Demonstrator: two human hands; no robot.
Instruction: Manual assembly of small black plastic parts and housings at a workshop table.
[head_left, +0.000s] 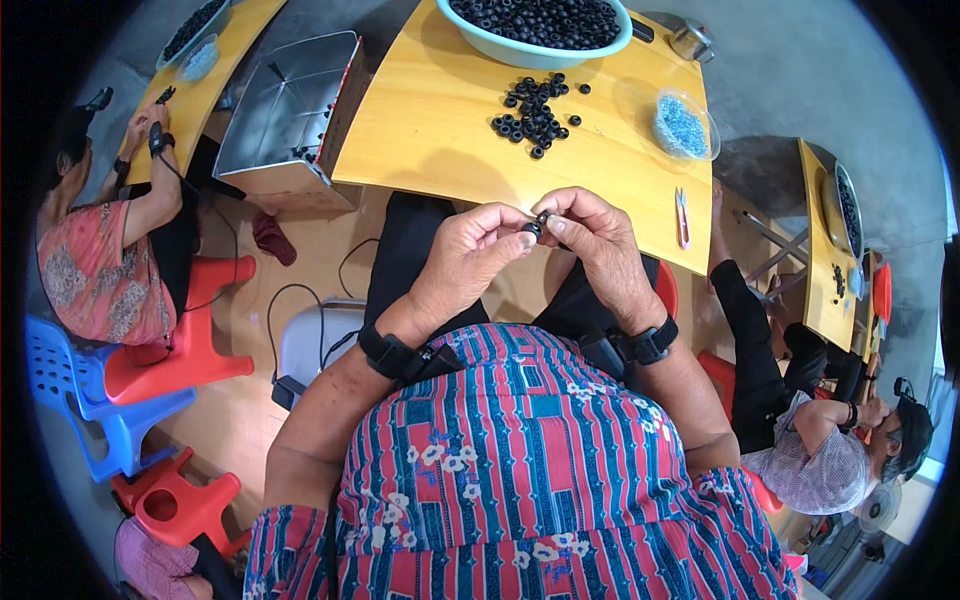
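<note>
Above my lap, at the near edge of the yellow table, both hands meet around a small round black part with a hole. My left hand pinches it between thumb and fingertips. My right hand is closed with its thumb and forefinger on the same spot; a second dark piece may be between those fingertips, too small to make out. Beyond the hands, a loose pile of black ring-shaped parts lies on the table. To its right is a clear dish of pale blue pieces.
A light blue basin heaped with black parts stands at the far edge, near a metal cup. Small snips lie at the right edge. An open box stands left of the table. Other people sit at tables on both sides.
</note>
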